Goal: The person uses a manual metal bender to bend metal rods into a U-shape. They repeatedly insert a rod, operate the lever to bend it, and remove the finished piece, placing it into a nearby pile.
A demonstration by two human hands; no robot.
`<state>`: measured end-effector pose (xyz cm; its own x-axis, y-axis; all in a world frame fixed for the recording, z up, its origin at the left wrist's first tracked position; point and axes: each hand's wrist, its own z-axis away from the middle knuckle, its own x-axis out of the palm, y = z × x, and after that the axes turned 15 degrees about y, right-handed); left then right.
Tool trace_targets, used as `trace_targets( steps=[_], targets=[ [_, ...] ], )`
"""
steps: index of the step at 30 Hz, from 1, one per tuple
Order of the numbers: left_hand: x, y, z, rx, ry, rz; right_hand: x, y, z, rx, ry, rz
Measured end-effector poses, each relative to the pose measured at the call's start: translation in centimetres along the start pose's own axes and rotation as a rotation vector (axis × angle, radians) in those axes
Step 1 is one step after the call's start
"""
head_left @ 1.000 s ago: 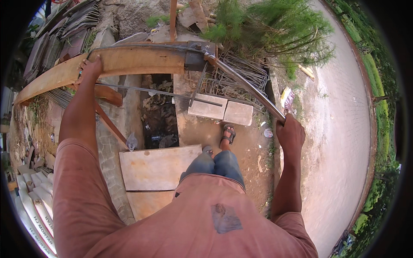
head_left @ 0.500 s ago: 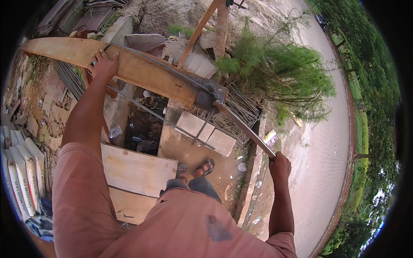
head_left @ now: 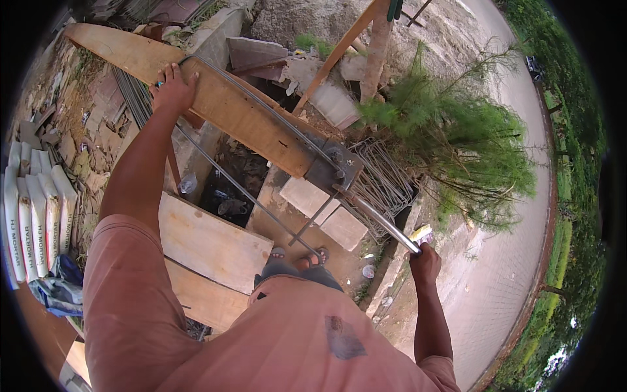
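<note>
A long wooden plank slants from the far left toward the middle, with a dark metal bending plate at its near end. My left hand lies on top of the plank, fingers spread, beside a bend in a thin steel rod. The rod runs along the plank to the plate; its other long leg hangs below on the near side, and a short leg points down from the plate. My right hand is wrapped round the end of a metal pipe lever, which reaches to the plate.
Bent steel stirrups are heaped beyond the plate, next to a leafy green bush. Pale blocks lie under the plank. White bags stand at left. Straight rods lie below the plank, near a dark pit. A paved road runs along the right.
The whole view has shifted and turned. Against the plank, the pipe lever has swung to lie more nearly in line with it. Both hands stay in place on plank and lever.
</note>
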<state>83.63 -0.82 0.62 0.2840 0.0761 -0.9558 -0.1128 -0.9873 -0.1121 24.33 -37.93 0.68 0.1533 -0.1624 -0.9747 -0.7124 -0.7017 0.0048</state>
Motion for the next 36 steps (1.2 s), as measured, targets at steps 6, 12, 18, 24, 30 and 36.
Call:
trace_targets(
  steps=[6, 12, 18, 24, 30, 36],
  targets=[
    [-0.1, 0.1, -0.4, -0.019, -0.004, 0.009, 2.4, -1.1, 4.3, 0.115, 0.047, -0.381],
    [-0.1, 0.2, -0.2, -0.019, -0.038, -0.024, 2.2, -9.7, 5.5, 0.134, -0.458, -0.958],
    [-0.9, 0.5, 0.3, -0.002, -0.018, -0.002, 0.1, -19.0, 2.1, -0.112, -0.616, -1.171],
    [-1.9, 1.0, 0.3, -0.002, -0.063, 0.025, -0.7, -20.5, 1.2, -0.234, -0.576, -0.96],
    [-1.7, -7.2, -5.4, 0.013, 0.079, 0.749, -4.6, -19.6, -1.1, -0.368, -0.416, -1.047],
    [-1.7, -10.5, -4.3, -0.252, 0.096, 0.99, -9.3, -18.4, -5.0, -0.117, -0.435, -1.168]
  ],
)
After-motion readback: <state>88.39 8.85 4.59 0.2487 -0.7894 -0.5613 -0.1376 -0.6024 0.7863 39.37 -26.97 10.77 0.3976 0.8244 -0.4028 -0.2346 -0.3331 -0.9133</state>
